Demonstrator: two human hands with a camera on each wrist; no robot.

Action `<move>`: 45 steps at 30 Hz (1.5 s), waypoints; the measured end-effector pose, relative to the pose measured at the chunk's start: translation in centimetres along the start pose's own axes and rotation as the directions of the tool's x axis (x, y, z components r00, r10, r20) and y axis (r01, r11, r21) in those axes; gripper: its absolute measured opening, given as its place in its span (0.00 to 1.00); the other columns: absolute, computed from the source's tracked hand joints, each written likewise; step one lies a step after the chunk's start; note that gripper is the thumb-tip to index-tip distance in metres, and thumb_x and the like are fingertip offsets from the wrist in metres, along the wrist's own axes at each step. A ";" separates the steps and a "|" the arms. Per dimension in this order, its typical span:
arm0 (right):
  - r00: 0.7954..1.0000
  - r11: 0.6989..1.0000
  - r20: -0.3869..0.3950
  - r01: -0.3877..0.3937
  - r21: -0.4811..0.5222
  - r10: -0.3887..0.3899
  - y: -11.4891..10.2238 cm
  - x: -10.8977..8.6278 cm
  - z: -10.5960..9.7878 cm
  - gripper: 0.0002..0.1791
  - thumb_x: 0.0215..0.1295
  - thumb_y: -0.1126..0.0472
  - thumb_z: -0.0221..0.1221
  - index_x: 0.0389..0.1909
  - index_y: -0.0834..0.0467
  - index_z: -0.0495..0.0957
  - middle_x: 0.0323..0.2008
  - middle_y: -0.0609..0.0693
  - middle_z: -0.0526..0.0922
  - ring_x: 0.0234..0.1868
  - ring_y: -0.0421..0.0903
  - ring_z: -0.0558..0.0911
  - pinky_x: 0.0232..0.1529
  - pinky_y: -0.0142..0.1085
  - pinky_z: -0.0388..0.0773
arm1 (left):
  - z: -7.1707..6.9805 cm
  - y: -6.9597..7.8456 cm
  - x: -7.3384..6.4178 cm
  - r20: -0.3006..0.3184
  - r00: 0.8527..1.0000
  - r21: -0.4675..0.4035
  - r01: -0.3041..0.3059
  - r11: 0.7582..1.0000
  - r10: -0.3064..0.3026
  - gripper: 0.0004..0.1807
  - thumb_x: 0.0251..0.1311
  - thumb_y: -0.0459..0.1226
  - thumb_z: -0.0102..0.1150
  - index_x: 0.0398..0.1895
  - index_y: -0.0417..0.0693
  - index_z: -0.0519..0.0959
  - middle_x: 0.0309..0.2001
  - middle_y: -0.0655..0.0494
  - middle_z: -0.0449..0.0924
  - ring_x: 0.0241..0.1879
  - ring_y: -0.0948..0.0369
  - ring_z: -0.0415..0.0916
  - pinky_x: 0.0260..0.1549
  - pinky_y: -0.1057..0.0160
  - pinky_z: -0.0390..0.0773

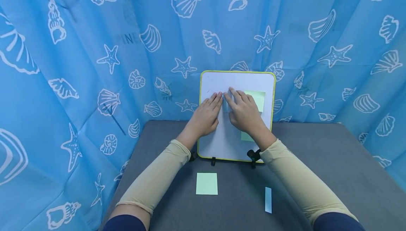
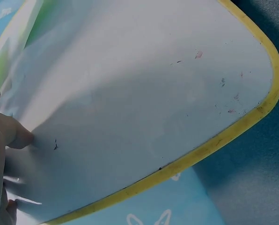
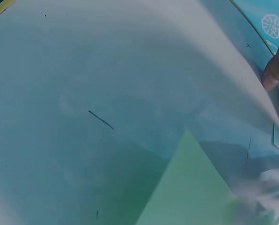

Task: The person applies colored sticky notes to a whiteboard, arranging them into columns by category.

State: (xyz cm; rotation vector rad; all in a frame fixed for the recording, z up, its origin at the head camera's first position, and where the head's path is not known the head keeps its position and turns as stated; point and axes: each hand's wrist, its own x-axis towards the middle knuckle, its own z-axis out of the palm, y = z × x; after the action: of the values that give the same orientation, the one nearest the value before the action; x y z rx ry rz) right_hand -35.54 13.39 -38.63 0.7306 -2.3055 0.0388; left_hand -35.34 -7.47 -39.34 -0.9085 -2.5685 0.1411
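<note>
Just above and left of the centre of an upright whiteboard (image 1: 212, 144), a pale blue strip (image 1: 226, 106) lies against the white surface, partly hidden by fingers. The left hand (image 1: 204, 116) rests on the board with its fingers straight and close together, their tips beside the strip's upper end. From the other side, the right hand (image 1: 245, 111) presses at the strip, its fingers extended and slightly spread.

Toward the board's right edge, an upper green note (image 1: 259, 100) shows past the right hand; a lower green note (image 1: 246, 136) sits below, partly covered by the right wrist. Yellow trim borders the board, and dark specks mark its face in the left wrist view.

On the grey table (image 1: 177, 210), a square green note (image 1: 207, 183) lies in front of the board's lower left corner and a second blue strip (image 1: 268, 200) near its lower right. A blue shell-print curtain (image 1: 177, 30) hangs beyond the table's far edge.
</note>
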 end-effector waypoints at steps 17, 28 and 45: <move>0.994 0.998 0.097 -0.043 -0.050 0.048 -0.2 0.2 0.6 0.38 0.68 0.60 0.62 0.79 0.60 0.67 0.80 0.64 0.64 0.75 0.64 0.70 0.71 0.59 0.72 | 0.2 -0.1 -0.1 -0.029 1.000 -0.030 0.009 1.000 -0.010 0.39 0.78 0.41 0.50 0.85 0.37 0.50 0.87 0.46 0.42 0.87 0.51 0.41 0.84 0.50 0.51; 0.988 0.997 0.141 -0.059 -0.049 0.065 -0.5 0.4 0.2 0.43 0.65 0.61 0.64 0.81 0.60 0.63 0.81 0.64 0.62 0.76 0.64 0.68 0.70 0.60 0.72 | 0.3 0.0 0.0 -0.026 0.999 -0.055 0.018 0.998 -0.019 0.40 0.77 0.41 0.50 0.86 0.38 0.48 0.87 0.47 0.42 0.87 0.51 0.40 0.85 0.50 0.49; 0.985 0.996 0.154 -0.069 -0.051 0.076 -0.6 0.2 0.3 0.44 0.66 0.59 0.64 0.83 0.59 0.61 0.82 0.63 0.61 0.77 0.64 0.67 0.70 0.60 0.71 | 0.6 -0.1 0.0 -0.036 0.999 -0.061 0.016 0.998 -0.018 0.41 0.77 0.42 0.52 0.85 0.38 0.49 0.87 0.47 0.42 0.87 0.51 0.40 0.85 0.50 0.49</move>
State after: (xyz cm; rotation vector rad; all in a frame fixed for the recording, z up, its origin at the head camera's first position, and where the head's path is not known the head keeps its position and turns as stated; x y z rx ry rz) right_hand -35.58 12.69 -38.82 0.6462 -2.4731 -0.0386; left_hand -35.70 -7.55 -39.86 -0.9021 -2.5583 0.0411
